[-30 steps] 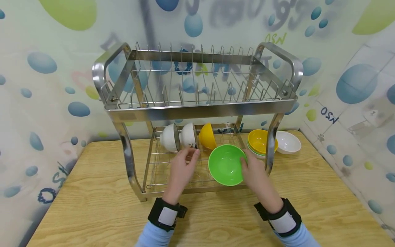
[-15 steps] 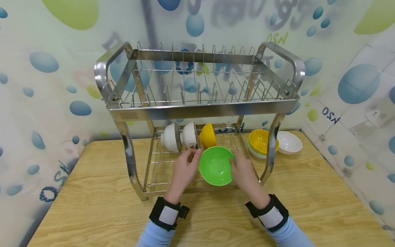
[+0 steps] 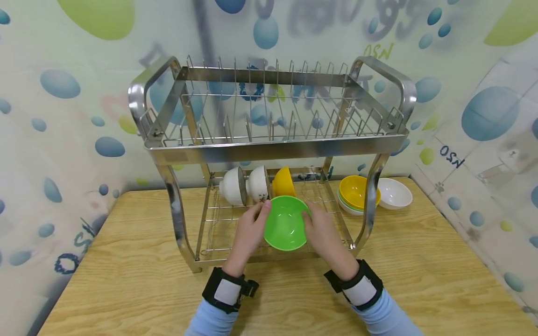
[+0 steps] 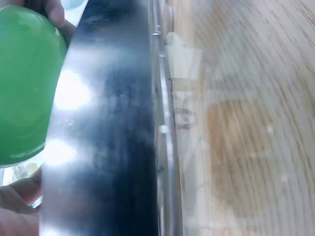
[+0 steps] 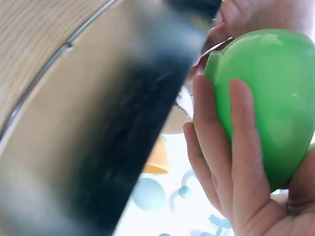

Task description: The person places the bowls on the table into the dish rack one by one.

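Observation:
My right hand [image 3: 325,233] holds a green bowl [image 3: 286,224] by its right rim, thumb on the inside. In the right wrist view its fingers [image 5: 243,128] lie along the outside of the bowl [image 5: 275,103]. The bowl's hollow faces up toward the head camera, above the rack's lower front bar. My left hand [image 3: 249,231] is at the bowl's left edge, fingers loosely bent and thumb tip beside the rim. The left wrist view shows a gap between the left fingers [image 4: 22,194] and the bowl [image 4: 24,88]. Whether the left hand touches it elsewhere is hidden.
A two-tier metal dish rack [image 3: 269,151] stands on the wooden table [image 3: 126,280]. On its lower tier, two white bowls [image 3: 230,186] and a yellow bowl [image 3: 283,182] stand on edge in a row. To the right are stacked bowls [image 3: 353,191] and a white bowl [image 3: 395,193].
My right hand has carried the green bowl leftward, from the rack's right side to beside my left hand. The left hand has stayed almost in place. The bowls in the rack have not moved.

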The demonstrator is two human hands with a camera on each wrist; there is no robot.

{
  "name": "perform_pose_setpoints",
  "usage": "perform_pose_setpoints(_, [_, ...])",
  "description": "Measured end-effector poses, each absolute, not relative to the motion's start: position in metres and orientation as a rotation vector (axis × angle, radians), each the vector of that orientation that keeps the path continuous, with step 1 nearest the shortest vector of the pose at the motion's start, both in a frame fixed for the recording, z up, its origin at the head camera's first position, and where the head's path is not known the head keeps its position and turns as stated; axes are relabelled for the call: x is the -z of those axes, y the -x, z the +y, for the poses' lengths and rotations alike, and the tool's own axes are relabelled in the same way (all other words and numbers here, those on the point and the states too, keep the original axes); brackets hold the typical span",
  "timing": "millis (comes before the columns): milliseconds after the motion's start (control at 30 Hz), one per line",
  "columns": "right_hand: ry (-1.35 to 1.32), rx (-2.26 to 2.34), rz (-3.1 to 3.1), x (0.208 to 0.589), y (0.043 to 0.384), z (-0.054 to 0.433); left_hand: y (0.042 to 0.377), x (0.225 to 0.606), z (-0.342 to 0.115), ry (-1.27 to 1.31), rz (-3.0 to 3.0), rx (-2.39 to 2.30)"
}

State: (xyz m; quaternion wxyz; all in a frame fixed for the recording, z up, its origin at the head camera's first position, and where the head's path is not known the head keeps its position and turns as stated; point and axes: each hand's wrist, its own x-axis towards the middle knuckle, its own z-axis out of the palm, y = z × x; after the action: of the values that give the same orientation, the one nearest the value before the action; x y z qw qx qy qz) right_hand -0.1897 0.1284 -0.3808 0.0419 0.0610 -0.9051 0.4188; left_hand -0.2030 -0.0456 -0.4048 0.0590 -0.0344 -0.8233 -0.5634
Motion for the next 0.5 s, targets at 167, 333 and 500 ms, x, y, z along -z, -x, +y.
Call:
perform_pose_setpoints(167, [-0.178, -1.335, -2.77, 0.3785, 0.1895, 0.1279, 0.203, 0.4038, -0.0488, 0.1, -2.464, 1.972])
perform_pose_setpoints(333, [-0.175, -1.384, -2.767, 0.3789, 0.1893, 0.1285, 0.2026, 0.4041, -0.0524, 0.157, -2.367, 2.323])
perform_pose_setpoints(500, [-0.139, -1.434, -2.768, 0.3785, 0.1893, 0.1292, 0.2023, 0.4036, -0.0536, 0.197, -2.312, 2.481])
